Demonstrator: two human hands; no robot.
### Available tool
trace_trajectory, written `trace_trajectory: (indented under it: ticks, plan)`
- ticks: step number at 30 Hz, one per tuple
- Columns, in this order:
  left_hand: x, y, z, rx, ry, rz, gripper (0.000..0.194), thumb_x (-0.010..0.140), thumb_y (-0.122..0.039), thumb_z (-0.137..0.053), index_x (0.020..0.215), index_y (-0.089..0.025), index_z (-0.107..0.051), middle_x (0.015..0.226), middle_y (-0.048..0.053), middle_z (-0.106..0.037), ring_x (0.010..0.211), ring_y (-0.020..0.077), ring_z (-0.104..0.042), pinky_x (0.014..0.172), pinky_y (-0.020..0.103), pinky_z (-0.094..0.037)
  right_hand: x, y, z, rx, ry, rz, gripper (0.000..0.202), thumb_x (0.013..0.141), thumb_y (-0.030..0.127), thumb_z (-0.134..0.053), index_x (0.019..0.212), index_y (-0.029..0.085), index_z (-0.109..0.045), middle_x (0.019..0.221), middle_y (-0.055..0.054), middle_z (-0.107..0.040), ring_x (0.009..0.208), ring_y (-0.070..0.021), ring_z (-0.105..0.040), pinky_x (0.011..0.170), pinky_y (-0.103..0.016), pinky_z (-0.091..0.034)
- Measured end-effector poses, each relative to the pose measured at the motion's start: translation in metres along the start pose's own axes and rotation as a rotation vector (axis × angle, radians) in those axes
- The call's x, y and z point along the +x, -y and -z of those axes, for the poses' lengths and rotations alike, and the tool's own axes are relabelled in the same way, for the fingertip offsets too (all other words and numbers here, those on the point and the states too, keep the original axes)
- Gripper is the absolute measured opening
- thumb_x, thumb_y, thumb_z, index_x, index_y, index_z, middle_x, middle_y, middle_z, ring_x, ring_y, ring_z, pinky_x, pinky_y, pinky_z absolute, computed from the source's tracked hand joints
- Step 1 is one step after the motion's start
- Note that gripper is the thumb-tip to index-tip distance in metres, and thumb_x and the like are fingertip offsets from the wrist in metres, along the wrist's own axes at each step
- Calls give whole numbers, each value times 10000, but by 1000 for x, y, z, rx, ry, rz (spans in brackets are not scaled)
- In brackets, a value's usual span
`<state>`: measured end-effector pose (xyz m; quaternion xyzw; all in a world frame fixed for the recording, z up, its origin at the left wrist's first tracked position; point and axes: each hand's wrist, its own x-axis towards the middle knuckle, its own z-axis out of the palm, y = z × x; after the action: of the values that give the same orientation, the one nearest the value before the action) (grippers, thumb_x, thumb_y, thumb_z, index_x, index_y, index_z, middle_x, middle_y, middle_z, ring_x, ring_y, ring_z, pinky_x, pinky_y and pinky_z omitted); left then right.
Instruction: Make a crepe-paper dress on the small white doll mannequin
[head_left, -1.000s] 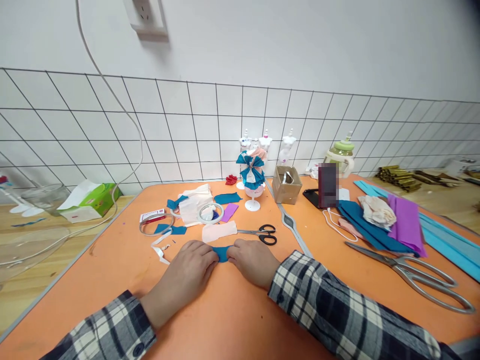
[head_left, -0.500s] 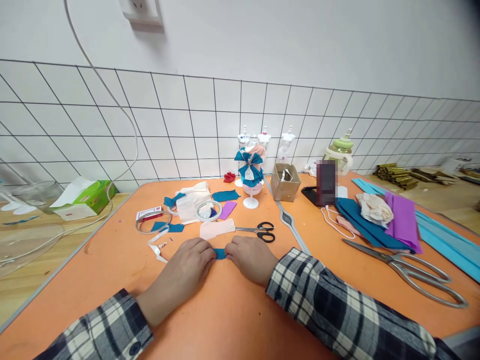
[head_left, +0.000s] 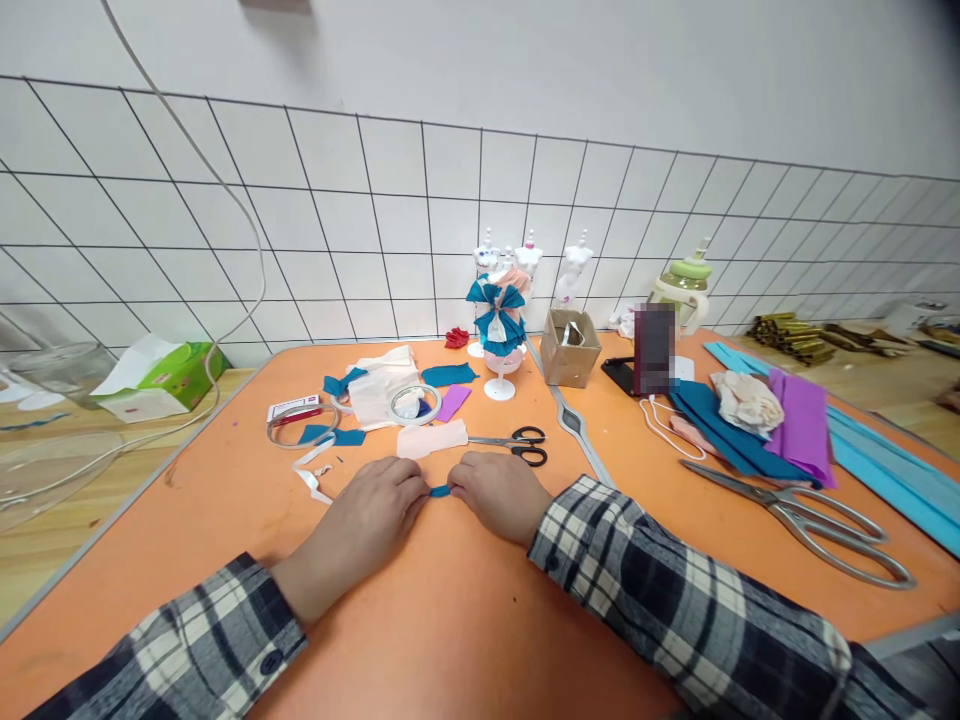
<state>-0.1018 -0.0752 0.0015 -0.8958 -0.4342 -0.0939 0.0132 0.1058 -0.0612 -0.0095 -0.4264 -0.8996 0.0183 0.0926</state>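
Note:
Between my hands lies a narrow blue strip (head_left: 439, 491), which looks like crepe paper, low on the orange table. My left hand (head_left: 379, 505) pinches its left end and my right hand (head_left: 495, 490) its right end; the fingertips hide both ends. Just beyond the hands are a pale pink piece (head_left: 431, 438) and small black-handled scissors (head_left: 517, 442), lying closed. Behind them a small dress form (head_left: 500, 340) wears a blue bow and ruffles. A roll of tape (head_left: 415, 406) and a purple scrap (head_left: 453, 403) rest to its left.
Large metal shears (head_left: 802, 515) lie at the right beside folded blue and purple sheets (head_left: 801, 425). A cardboard box (head_left: 569, 348), a phone (head_left: 654, 350) and a green-lidded bottle (head_left: 684, 290) stand at the back. A tissue pack (head_left: 161, 380) sits at the left.
The blue strip between my fingers now shows much narrower than before. Both hands keep their pinch at its ends. The whole view has shifted slightly.

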Motion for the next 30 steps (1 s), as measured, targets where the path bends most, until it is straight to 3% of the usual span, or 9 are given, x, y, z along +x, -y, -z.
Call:
trace_trajectory:
  ticks: [7,10,12,14,16,20,25,27,30]
  plan:
    - [-1,2,0,21,-14,-57,222,951,-215,-475,885,-200,-687,821,58,-694,832,237,-641,837,424,-462,0,-2,1,1,-29,32,171,973,289,-522,956,233,-683,900,-18,-650,851,-172,-604,664,-273,-414]
    - [-1,7,-6,40,-66,-44,216,954,-224,-473,930,-191,-686,1182,137,-661,1125,293,-589,942,447,-451,0,-3,-1,-19,-82,66,205,980,279,-505,923,209,-690,968,-40,-653,929,-190,-583,730,-286,-442]
    - [0,11,-11,29,-69,-31,225,963,-225,-453,969,-175,-672,1349,167,-576,1254,308,-518,1017,469,-418,2,-5,-5,-48,-129,110,218,986,256,-487,931,181,-684,1142,-73,-644,1062,-220,-555,846,-325,-453]
    - [2,14,-14,-1,-25,-5,240,979,-211,-414,1010,-166,-648,1300,155,-621,1209,282,-562,1056,492,-388,5,-7,-10,-59,-165,145,216,992,234,-463,978,155,-663,1329,-104,-575,1230,-256,-482,983,-379,-412]
    - [3,15,-13,-12,9,13,242,986,-184,-392,1032,-172,-629,1195,113,-683,1118,258,-615,1075,525,-354,9,-9,-13,-45,-163,161,208,996,210,-441,1011,140,-637,1379,-120,-548,1307,-263,-434,1060,-407,-357]
    - [1,8,-5,36,28,-29,209,955,-117,-432,960,-194,-626,1011,48,-717,975,240,-643,1063,558,-322,10,-9,-10,-20,-75,155,166,983,179,-445,988,146,-607,1054,-89,-690,1036,-220,-604,1085,-455,-310]
    - [-7,-8,2,80,43,-56,139,909,-98,-526,885,-180,-636,881,67,-670,878,250,-604,838,416,-462,-2,-4,1,-56,-62,228,166,962,163,-469,911,149,-627,882,-58,-705,855,-193,-614,1095,-447,-269]
    - [-10,-11,2,105,43,-63,124,896,-102,-552,879,-185,-642,856,61,-653,841,248,-590,800,409,-466,-7,-2,4,-52,-89,262,173,955,166,-481,896,155,-644,907,-63,-710,906,-200,-598,1078,-436,-281]
    - [-12,-11,-1,133,-20,-67,131,895,-107,-550,925,-175,-658,989,96,-649,921,262,-581,825,416,-466,-10,-2,5,-38,-188,253,186,949,175,-498,904,160,-678,1122,-92,-689,1101,-236,-522,1025,-421,-317]
